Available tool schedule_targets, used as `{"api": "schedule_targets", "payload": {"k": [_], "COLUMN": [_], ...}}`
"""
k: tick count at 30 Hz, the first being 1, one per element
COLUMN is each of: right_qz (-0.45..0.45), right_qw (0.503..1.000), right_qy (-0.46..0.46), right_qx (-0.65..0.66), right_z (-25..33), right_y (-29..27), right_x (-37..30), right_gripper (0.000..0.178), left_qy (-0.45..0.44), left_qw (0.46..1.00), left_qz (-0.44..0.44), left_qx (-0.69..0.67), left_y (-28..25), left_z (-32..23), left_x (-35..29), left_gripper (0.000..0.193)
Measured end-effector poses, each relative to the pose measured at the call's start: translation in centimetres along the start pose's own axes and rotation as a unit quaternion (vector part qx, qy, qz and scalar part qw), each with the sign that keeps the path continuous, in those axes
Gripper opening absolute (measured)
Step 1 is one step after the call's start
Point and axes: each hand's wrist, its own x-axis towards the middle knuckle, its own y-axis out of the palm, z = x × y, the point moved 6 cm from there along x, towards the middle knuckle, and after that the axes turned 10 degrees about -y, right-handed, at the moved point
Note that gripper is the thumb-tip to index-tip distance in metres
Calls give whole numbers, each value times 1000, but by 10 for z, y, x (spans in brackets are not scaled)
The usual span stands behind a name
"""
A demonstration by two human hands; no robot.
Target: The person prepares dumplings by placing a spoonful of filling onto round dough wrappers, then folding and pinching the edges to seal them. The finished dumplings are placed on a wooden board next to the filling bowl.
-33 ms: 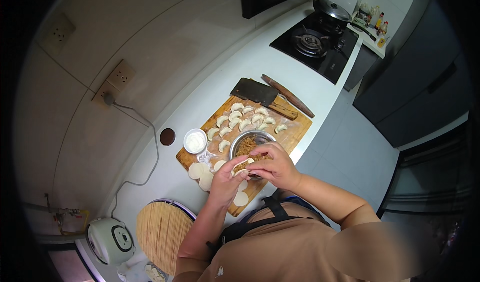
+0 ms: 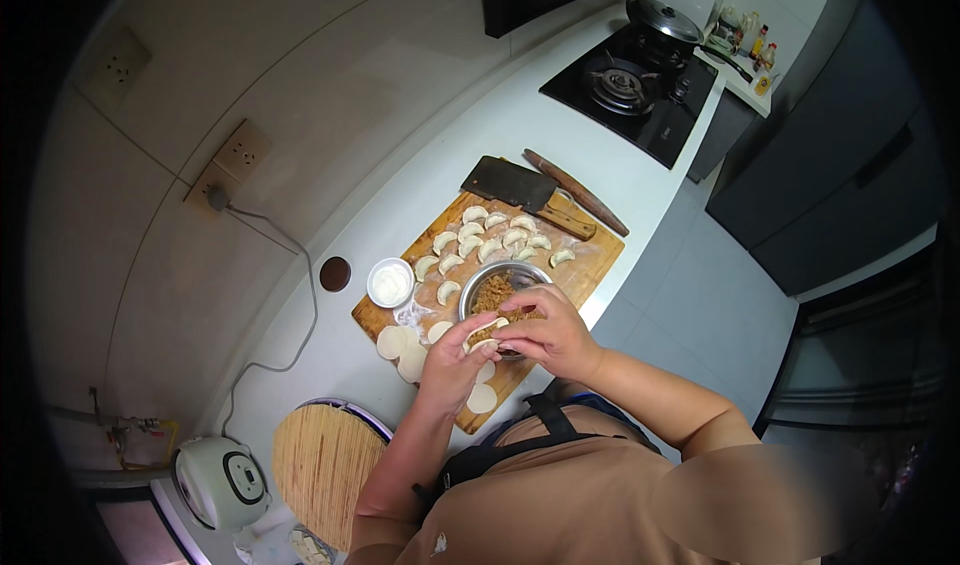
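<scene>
Over the near side of a metal bowl (image 2: 466,295) of brown minced filling (image 2: 493,289), my left hand (image 2: 458,363) cradles a round dumpling wrapper (image 2: 484,335) with filling in it. My right hand (image 2: 552,333) pinches the wrapper's right edge between thumb and fingers. The wrapper is partly folded and still gapes in the middle; fingers cover some of its rim. Several folded dumplings (image 2: 470,233) lie on the floured wooden cutting board (image 2: 595,257) beyond the bowl. Flat wrappers (image 2: 410,363) are spread left of my left hand, and another wrapper (image 2: 482,398) lies near the board's front corner.
A cleaver (image 2: 512,183) and a wooden rolling pin (image 2: 577,193) rest at the board's far end. Left of the board are a white bowl of flour (image 2: 390,283) and a dark round lid (image 2: 335,274). A round slatted tray (image 2: 325,470), rice cooker (image 2: 218,483) and gas stove (image 2: 625,90) flank the counter.
</scene>
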Motion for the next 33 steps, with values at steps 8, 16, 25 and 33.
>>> {"api": "schedule_targets", "payload": {"k": [8,16,25,33], "right_qz": [-7,-60,-69,-74], "right_qw": [996,980,978,977], "right_qy": [61,140,143,148], "right_qx": [61,128,137,137], "right_z": [-1,-8,-10,-12], "right_y": [2,10,15,16], "right_x": [2,0,-3,-5], "right_gripper": [17,22,17,17], "left_qy": [56,67,83,77], "left_qw": [997,997,994,991], "left_qz": [-19,-39,-48,-74], "left_qx": [59,-9,46,83], "left_y": [-3,-1,-3,-4], "left_z": [-4,-10,-8,-8], "left_x": [-2,-4,-3,-5], "left_gripper": [26,29,36,37]}}
